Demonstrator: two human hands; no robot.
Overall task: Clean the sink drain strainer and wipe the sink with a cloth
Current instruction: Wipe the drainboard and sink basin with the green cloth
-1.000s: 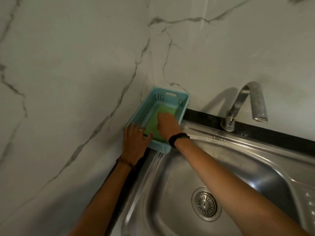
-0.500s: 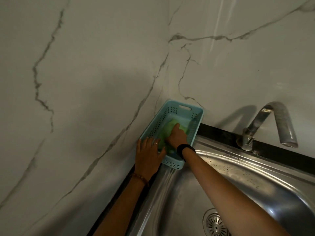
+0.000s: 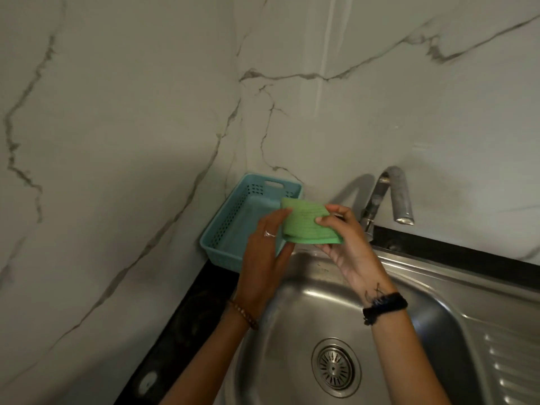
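A folded green cloth (image 3: 306,222) is held up above the back left corner of the steel sink (image 3: 295,317). My right hand (image 3: 347,244) grips its right side between thumb and fingers. My left hand (image 3: 264,252) touches the cloth's left edge with its fingertips, fingers stretched. The round drain strainer (image 3: 335,367) sits in the sink's floor, below and in front of both hands.
A light blue perforated basket (image 3: 233,226) stands in the corner behind the hands, with nothing seen inside. A steel tap (image 3: 391,194) rises at the back right. Marble walls close the left and back. A ribbed draining board (image 3: 508,366) lies right.
My right hand has lifted the green cloth out of the blue basket and drawn it back over the sink. My left hand left the basket's rim and came to the cloth.
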